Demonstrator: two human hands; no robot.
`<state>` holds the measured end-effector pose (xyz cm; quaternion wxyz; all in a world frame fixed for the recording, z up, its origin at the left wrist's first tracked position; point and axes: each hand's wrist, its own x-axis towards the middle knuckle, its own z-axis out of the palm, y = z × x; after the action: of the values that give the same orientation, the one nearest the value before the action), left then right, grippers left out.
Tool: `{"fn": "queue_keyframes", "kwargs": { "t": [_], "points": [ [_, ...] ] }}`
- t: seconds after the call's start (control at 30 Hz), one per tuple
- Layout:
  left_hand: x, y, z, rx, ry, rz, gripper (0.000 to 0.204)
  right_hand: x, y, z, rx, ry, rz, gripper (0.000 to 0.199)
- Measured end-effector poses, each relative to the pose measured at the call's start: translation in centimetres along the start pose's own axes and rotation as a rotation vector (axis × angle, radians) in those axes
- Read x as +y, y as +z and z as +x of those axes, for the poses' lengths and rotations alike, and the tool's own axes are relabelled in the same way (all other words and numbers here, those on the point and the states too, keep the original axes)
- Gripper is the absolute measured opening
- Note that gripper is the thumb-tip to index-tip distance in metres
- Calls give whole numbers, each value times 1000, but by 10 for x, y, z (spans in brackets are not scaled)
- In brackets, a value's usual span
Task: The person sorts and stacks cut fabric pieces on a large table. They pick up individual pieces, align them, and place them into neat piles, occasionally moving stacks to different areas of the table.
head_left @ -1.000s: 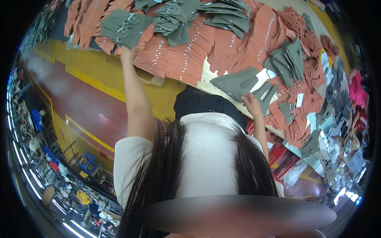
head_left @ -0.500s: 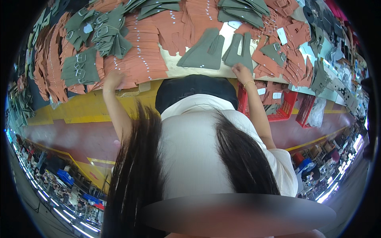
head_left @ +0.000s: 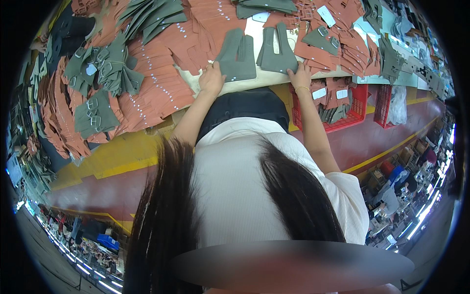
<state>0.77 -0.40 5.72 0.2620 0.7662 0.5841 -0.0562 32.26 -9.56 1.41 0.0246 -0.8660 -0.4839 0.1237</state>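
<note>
Two flat dark-green cut pieces, leather-like and slotted, lie side by side at the near edge of the table in front of me. My left hand [head_left: 212,80] is at the lower left corner of the left green piece [head_left: 231,63], its fingers closed on the edge. At the lower right corner of the right green piece [head_left: 277,61], my right hand [head_left: 300,76] pinches the edge between thumb and fingers. The undersides of both corners are hidden. Small white marks show along the pieces' lower edges.
Overlapping orange cut pieces [head_left: 152,88] cover the table's left side. Buckled green pieces [head_left: 110,68] lie on them; more green stacks [head_left: 156,19] sit farther back. Buckled orange pieces [head_left: 350,44] are at the right. Below the table edge stands a red crate [head_left: 360,105] holding pieces.
My left hand has moved right, from over the orange pieces to the left green piece. My right hand stays at the right green piece. The whole view has turned slightly.
</note>
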Motion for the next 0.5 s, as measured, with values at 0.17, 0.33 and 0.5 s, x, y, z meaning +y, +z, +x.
{"fn": "queue_keyframes", "kwargs": {
  "t": [0.17, 0.33, 0.5],
  "points": [
    [-1, 4, 1, 44, 24, 37, 41, -12, -8, 2, -21, 31, -121, 54],
    [-6, 9, 2, 26, 55, -66, 39, -26, -11, -5, 49, 55, -215, 45],
    [-20, 14, 13, -343, -315, -820, 32, -31, -43, 2, -20, 57, 131, 32]
  ]
}}
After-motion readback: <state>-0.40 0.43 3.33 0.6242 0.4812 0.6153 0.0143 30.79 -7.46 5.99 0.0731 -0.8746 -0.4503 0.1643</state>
